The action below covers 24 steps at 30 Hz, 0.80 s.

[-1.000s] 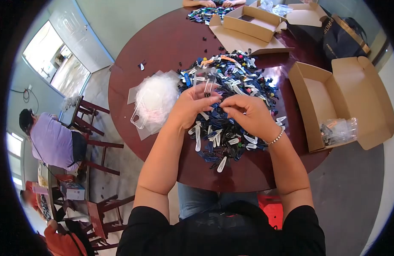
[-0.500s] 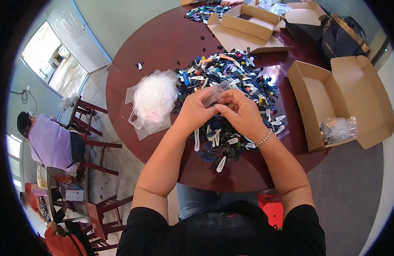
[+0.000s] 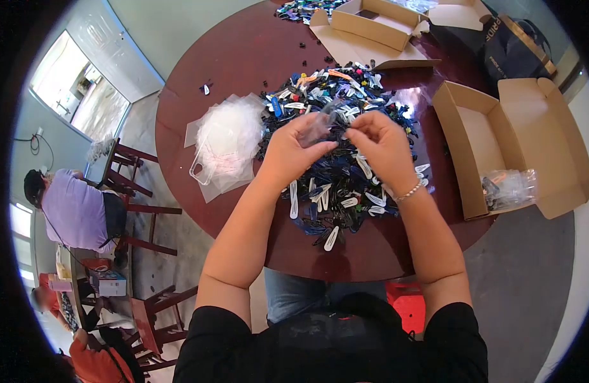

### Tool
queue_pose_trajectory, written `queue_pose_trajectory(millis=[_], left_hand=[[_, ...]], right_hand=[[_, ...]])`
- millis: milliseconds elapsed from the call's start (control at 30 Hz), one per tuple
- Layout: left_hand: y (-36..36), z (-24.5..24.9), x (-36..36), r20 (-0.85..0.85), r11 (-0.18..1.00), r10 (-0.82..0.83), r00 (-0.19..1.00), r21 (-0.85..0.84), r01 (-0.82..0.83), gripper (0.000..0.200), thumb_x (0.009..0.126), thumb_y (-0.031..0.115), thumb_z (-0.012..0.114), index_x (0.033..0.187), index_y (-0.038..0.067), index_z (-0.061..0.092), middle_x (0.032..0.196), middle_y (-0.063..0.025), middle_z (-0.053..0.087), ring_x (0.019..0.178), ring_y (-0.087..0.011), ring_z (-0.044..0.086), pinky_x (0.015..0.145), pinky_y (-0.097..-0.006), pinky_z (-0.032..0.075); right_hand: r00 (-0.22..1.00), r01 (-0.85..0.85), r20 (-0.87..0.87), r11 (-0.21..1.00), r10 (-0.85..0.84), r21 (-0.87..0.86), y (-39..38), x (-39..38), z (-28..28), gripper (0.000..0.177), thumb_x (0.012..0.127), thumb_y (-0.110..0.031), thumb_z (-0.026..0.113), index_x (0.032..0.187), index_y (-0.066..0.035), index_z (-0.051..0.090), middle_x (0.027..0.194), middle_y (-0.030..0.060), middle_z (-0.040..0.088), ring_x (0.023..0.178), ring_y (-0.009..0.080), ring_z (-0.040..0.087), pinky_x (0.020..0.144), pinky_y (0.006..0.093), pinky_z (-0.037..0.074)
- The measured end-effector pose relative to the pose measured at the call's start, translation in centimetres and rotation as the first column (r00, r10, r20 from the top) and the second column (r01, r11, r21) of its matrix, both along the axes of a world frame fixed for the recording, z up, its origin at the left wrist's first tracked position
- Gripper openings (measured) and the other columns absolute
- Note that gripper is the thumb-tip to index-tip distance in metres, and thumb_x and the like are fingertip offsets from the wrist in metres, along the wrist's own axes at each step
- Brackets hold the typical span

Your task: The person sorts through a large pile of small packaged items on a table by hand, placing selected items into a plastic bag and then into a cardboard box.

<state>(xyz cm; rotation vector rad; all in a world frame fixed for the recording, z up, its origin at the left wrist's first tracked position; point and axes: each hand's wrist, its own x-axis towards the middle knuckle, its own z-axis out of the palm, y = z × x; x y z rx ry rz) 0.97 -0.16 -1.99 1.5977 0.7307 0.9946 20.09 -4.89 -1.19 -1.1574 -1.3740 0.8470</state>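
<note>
My left hand [image 3: 294,148] is closed on a small clear plastic bag [image 3: 318,127], with something dark at its upper end. To its right my right hand [image 3: 385,145] hovers over the pile, thumb and fingers curled near each other; whether they pinch anything is too small to tell. Beneath both hands lies a large pile of hair clips [image 3: 336,172], mostly black and dark blue with white ones among them. A stack of clear plastic bags [image 3: 227,145] rests on the table left of the pile.
The round dark red table [image 3: 199,70] carries an open cardboard box [image 3: 463,153] with filled bags [image 3: 509,190] at right. Another cardboard box [image 3: 377,24] and a dark bag [image 3: 514,51] are at the back. A seated person [image 3: 81,207] is at far left, near wooden stools.
My hands have moved apart, the right one going rightward off the plastic bag. The bag stays in my left hand. The camera view has shifted slightly.
</note>
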Motion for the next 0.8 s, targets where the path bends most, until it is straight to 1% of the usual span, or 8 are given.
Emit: queue_pose_trajectory(millis=[67, 133, 167, 233, 300, 400, 633, 800], left_hand=[[-0.2, 0.6, -0.1, 0.016, 0.999, 0.034, 0.999, -0.034, -0.033, 0.052, 0.079, 0.006, 0.077, 0.127, 0.002, 0.056, 0.107, -0.0075, 0.065, 0.101, -0.0135, 0.060, 0.089, -0.0282, 0.049], [0.3, 0.6, -0.4, 0.038, 0.997, 0.067, 0.997, -0.042, -0.066, 0.049, 0.078, 0.007, 0.078, 0.123, 0.000, 0.058, 0.107, -0.0106, 0.066, 0.105, -0.0163, 0.059, 0.089, -0.0310, 0.049], [0.4, 0.7, -0.6, 0.041, 0.997, 0.069, 0.997, -0.040, -0.067, 0.049, 0.078, 0.007, 0.078, 0.123, 0.000, 0.058, 0.107, -0.0106, 0.066, 0.105, -0.0163, 0.059, 0.089, -0.0310, 0.049], [0.5, 1.0, -0.8, 0.037, 0.989, 0.077, 0.996, -0.128, -0.071, 0.046, 0.078, 0.007, 0.078, 0.121, 0.000, 0.059, 0.102, -0.0089, 0.066, 0.099, -0.0154, 0.060, 0.087, -0.0303, 0.048], [0.5, 1.3, -0.9, 0.043, 0.984, 0.084, 0.995, -0.158, -0.077, 0.045, 0.079, 0.007, 0.077, 0.119, 0.000, 0.060, 0.100, -0.0083, 0.066, 0.097, -0.0150, 0.061, 0.086, -0.0298, 0.048], [0.5, 1.4, -0.9, 0.039, 0.982, 0.089, 0.995, -0.174, -0.081, 0.042, 0.079, 0.007, 0.077, 0.117, 0.000, 0.061, 0.098, -0.0072, 0.066, 0.095, -0.0143, 0.061, 0.085, -0.0294, 0.048], [0.6, 0.6, -0.8, 0.000, 0.992, 0.066, 0.998, -0.112, -0.066, 0.039, 0.080, 0.009, 0.077, 0.115, 0.001, 0.063, 0.097, -0.0056, 0.066, 0.093, -0.0137, 0.061, 0.085, -0.0295, 0.049], [0.7, 0.3, -0.8, -0.017, 0.996, 0.049, 0.999, -0.070, -0.050, 0.038, 0.080, 0.010, 0.077, 0.115, 0.001, 0.064, 0.097, -0.0062, 0.066, 0.093, -0.0137, 0.062, 0.085, -0.0296, 0.049]], right_hand=[[1.000, -0.007, 0.016, 1.000, 0.007, -0.020, -0.4, 1.3, 1.2, 0.016, 0.088, -0.002, 0.065, 0.103, -0.001, 0.060, 0.084, 0.0002, 0.065, 0.075, 0.0041, 0.058, 0.066, 0.0198, 0.046], [0.932, 0.006, 0.362, 1.000, -0.003, -0.007, -1.0, 2.1, 2.5, 0.021, 0.086, -0.002, 0.065, 0.107, 0.001, 0.062, 0.082, 0.0011, 0.064, 0.071, 0.0046, 0.055, 0.065, 0.0207, 0.045], [0.931, 0.004, 0.364, 1.000, -0.002, -0.005, -1.1, 2.6, 2.5, 0.021, 0.086, -0.002, 0.065, 0.107, 0.001, 0.062, 0.082, 0.0011, 0.064, 0.071, 0.0046, 0.055, 0.065, 0.0207, 0.045], [0.816, -0.247, 0.521, 0.966, 0.252, -0.080, -1.3, 3.2, 2.6, 0.022, 0.086, -0.002, 0.064, 0.108, 0.001, 0.065, 0.080, 0.0018, 0.064, 0.069, 0.0051, 0.053, 0.065, 0.0217, 0.045], [0.831, -0.240, 0.498, 0.967, 0.250, -0.084, -1.4, 2.5, 2.5, 0.017, 0.084, -0.001, 0.065, 0.100, 0.000, 0.067, 0.078, 0.0049, 0.065, 0.069, 0.0096, 0.057, 0.065, 0.0255, 0.047], [0.640, -0.245, 0.756, 0.969, 0.139, 0.029, -1.4, 1.9, 1.9, 0.031, 0.075, 0.000, 0.068, 0.105, -0.005, 0.065, 0.094, 0.0119, 0.064, 0.081, 0.0279, 0.065, 0.072, 0.0369, 0.052], [0.495, -0.189, 0.866, 0.982, 0.069, 0.030, -1.6, 1.0, 1.4, 0.026, 0.075, -0.002, 0.068, 0.101, -0.007, 0.064, 0.095, 0.0113, 0.062, 0.088, 0.0335, 0.063, 0.076, 0.0411, 0.052], [0.550, -0.209, 0.832, 0.977, 0.074, 0.051, -1.3, 1.7, 1.3, 0.024, 0.076, -0.003, 0.068, 0.099, -0.006, 0.063, 0.091, 0.0108, 0.062, 0.084, 0.0306, 0.064, 0.072, 0.0395, 0.051]])
